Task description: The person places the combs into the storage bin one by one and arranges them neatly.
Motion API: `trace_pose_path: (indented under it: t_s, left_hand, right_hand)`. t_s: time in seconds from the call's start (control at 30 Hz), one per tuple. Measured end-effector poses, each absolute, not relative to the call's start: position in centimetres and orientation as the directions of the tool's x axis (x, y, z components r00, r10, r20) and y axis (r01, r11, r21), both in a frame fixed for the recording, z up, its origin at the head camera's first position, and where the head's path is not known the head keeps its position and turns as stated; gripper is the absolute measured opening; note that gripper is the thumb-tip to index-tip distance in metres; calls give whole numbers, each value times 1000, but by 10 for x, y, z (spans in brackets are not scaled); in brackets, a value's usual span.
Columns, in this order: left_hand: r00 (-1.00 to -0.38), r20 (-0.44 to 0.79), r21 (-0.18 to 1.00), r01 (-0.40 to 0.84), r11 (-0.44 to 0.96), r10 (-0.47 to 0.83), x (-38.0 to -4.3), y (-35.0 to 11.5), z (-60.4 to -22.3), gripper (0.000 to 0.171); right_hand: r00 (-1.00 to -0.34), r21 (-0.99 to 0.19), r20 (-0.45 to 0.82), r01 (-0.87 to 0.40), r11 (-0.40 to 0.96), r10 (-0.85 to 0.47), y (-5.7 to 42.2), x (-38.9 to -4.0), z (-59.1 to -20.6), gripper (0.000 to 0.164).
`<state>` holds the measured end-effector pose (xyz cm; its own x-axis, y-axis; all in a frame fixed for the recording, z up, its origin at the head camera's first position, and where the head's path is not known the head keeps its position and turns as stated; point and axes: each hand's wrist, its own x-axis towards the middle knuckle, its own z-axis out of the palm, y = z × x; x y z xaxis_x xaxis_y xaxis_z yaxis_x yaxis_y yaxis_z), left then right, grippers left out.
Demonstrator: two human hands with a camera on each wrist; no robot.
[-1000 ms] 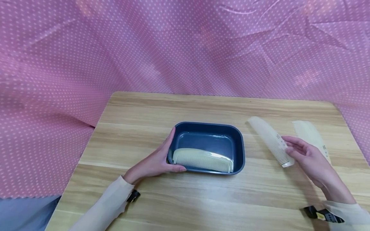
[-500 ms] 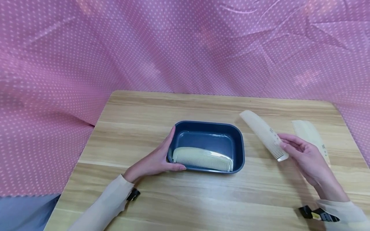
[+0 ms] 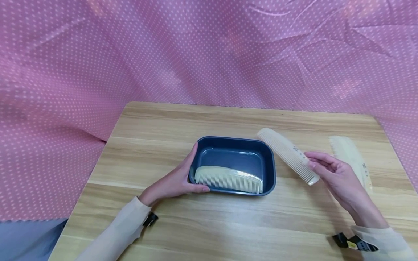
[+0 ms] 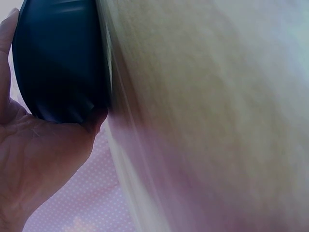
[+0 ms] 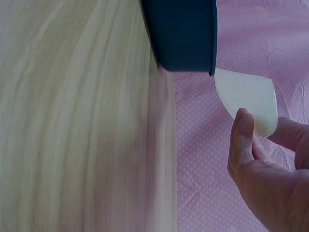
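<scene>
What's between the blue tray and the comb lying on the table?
Another comb, then the right hand holding it, per the head view.

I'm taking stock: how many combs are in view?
3: one comb in the blue tray, a second comb in the right hand, a third comb partly behind it on the table; others may be hidden.

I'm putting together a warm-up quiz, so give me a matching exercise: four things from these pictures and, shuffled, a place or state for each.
1. Dark blue rectangular tray
2. Pink white-dotted cloth
3. Left hand
4. Right hand

A. Pinching a cream curved comb
B. Behind the light wooden table
C. With a second cream comb inside
D. Gripping the tray's left end

Pairs: 1-C, 2-B, 3-D, 4-A
</scene>
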<state>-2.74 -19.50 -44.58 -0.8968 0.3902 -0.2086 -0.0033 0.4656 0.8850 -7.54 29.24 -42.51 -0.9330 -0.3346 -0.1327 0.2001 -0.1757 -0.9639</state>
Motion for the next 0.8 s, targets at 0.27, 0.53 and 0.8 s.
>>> trace_pose_path:
  t_s: [0.27,0.53,0.8]
  left_hand:
    - [-898,-203,886,1,464,391,-27,-195,-445,140]
    - [-898,-196,887,8,462,393,-29,-194,-445,139]
    - [-900,-203,879,6,476,387,-27,-194,-446,139]
  right_hand:
    - [-933,-981,-141,177,-83,-333,277,-73,-422,33]
    - [-937,-989,-146,129,76,-316,266,-74,-419,32]
    - [-938,-978,-143,85,189,-316,255,-76,-415,34]
